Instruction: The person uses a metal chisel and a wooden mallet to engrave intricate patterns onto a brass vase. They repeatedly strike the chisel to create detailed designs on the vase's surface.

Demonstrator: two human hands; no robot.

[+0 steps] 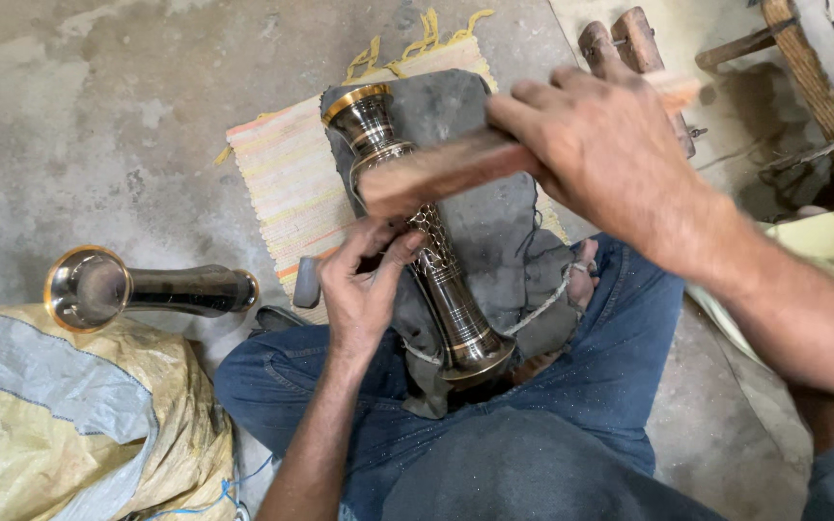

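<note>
Over the person's lap, the right hand (610, 145) is clenched around a wooden mallet (456, 166), blurred and held across a tall metal vase (417, 232). Just below it, the left hand (364, 285) pinches something small and dark against the vase's side; what that is cannot be told. The vase lies tilted on a dark grey cloth (494, 212) between the knees, gold-rimmed mouth pointing away, foot towards the body. A band of small scale-like marks covers its middle, while the neck and the lower stem look smooth apart from plain rings, so the patterning seems partly done, with the rest of the surface perhaps left to work. Under the cloth lies a striped woven mat (282, 178) with yellow fringe on the concrete floor (98, 116). To the left, a second vase (147, 287) of like shape lies on its side, seemingly unmarked, touching a yellow and grey woven sack (60, 415) with no label visible. Wooden tools (625, 43) rest at upper right.
</note>
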